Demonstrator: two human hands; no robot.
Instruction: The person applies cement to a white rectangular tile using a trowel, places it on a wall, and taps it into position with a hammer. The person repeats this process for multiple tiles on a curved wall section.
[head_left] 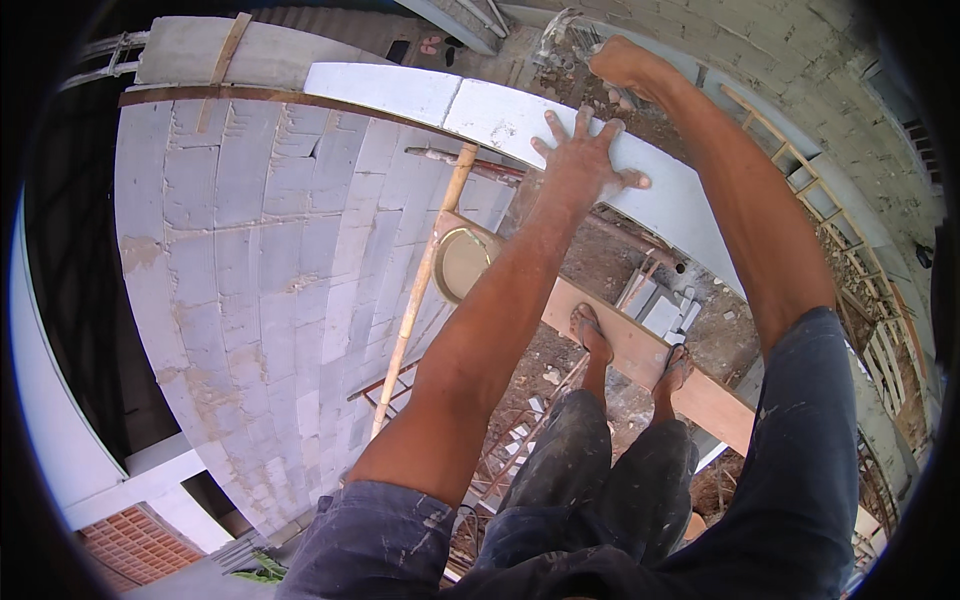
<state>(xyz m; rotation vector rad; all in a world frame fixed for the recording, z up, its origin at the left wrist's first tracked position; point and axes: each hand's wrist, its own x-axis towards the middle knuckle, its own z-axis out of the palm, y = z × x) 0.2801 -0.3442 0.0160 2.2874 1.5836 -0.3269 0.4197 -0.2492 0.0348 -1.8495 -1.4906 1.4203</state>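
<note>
The white block [668,192] is lying at 2 o'clock, looking stiff, rather heavy, likely chipping easily; its long edges are seeming best for holding. The left hand [583,160] is pressing it, fingers spread; the right hand [628,70], at 1 o'clock, is bending, its grasp I cannot tell.

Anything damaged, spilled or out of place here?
Loose white pieces, some apparently broken, lie scattered on the ground below the plank, looking untidy. The white block under the left hand shows no obvious break.
</note>
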